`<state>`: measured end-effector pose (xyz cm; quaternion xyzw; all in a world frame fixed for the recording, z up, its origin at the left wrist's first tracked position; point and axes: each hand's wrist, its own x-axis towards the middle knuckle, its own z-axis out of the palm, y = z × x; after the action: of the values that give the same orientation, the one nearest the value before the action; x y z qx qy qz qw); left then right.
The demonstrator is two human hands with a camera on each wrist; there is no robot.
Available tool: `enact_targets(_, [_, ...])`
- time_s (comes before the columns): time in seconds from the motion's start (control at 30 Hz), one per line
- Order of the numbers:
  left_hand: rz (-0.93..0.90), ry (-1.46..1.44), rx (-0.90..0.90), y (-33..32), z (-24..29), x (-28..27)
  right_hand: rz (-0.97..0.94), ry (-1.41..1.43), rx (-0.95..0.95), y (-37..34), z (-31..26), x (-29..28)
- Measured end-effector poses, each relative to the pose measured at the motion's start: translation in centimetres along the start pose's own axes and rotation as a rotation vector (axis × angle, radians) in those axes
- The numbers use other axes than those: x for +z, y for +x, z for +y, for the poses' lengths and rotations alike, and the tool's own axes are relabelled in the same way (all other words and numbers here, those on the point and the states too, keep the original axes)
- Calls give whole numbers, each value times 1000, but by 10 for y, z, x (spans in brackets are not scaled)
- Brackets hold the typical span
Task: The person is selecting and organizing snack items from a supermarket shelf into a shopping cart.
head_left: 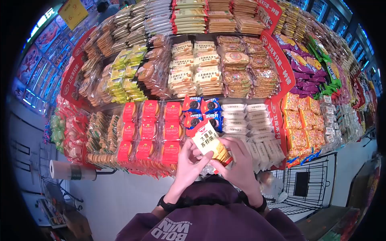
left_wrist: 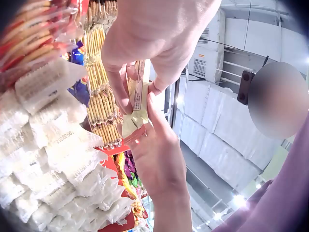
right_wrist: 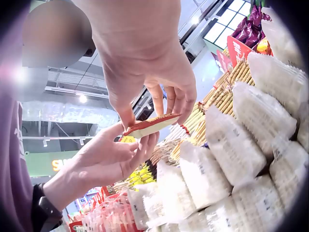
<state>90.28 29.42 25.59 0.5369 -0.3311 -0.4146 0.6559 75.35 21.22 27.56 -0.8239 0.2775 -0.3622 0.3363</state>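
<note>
Both hands hold one packet of soda crackers (head_left: 211, 142), yellow and cream with red ends, tilted with its printed front up. My left hand (head_left: 191, 161) grips the packet's left side, thumb on the front and fingers partly hidden behind. On the other side my right hand (head_left: 242, 168) has its thumb at the lower edge and its fingers curled round the right edge. The right wrist view shows the packet (right_wrist: 152, 126) edge-on, with the left fingers underneath. Blue cookie packs (head_left: 201, 107) and white wrapped packs (head_left: 234, 120) lie just beyond the hands.
A tiered display of packaged biscuits curves round in front, edged with red signs (head_left: 277, 60). Red-labelled biscuit packs (head_left: 148, 130) lie left of the hands, orange packs (head_left: 307, 136) to the right. A black wire cart (head_left: 309, 180) stands at right; a roll of bags (head_left: 72, 170) at left.
</note>
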Motion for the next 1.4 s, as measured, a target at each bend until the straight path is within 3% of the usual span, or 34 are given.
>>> enact_targets(0.1, [2,-67,-48,8,-6,8,-52,-35,4,8,3,-12])
enact_targets(0.23, [-86,100,-263,10,10,13,-140,-38,12,18,12,-22])
enact_targets(0.3, [-115,115,-210,15,19,11,-175,-9,34,29,6,-30])
enact_targets(0.37, [-115,51,-23,14,19,6,-206,-19,43,41,2,-38])
enact_targets(0.4, [-87,-12,5,15,17,2,-217,-91,-35,50,-1,-43])
enact_targets(0.57, [-106,160,139,20,43,-45,-177,-360,-293,145,-31,-69])
enact_targets(0.63, [-54,266,206,21,56,-61,-144,-432,-477,202,-28,-67])
enact_targets(0.77, [38,336,230,18,66,-90,-101,-555,-654,334,-1,-50])
enact_targets(0.93, [178,357,164,15,70,-117,-23,-654,-636,464,47,-18])
enact_targets(1.2, [287,404,153,17,69,-140,-167,-611,-565,504,76,10])
enact_targets(1.4, [256,428,173,25,68,-139,-130,-708,-618,490,67,11])
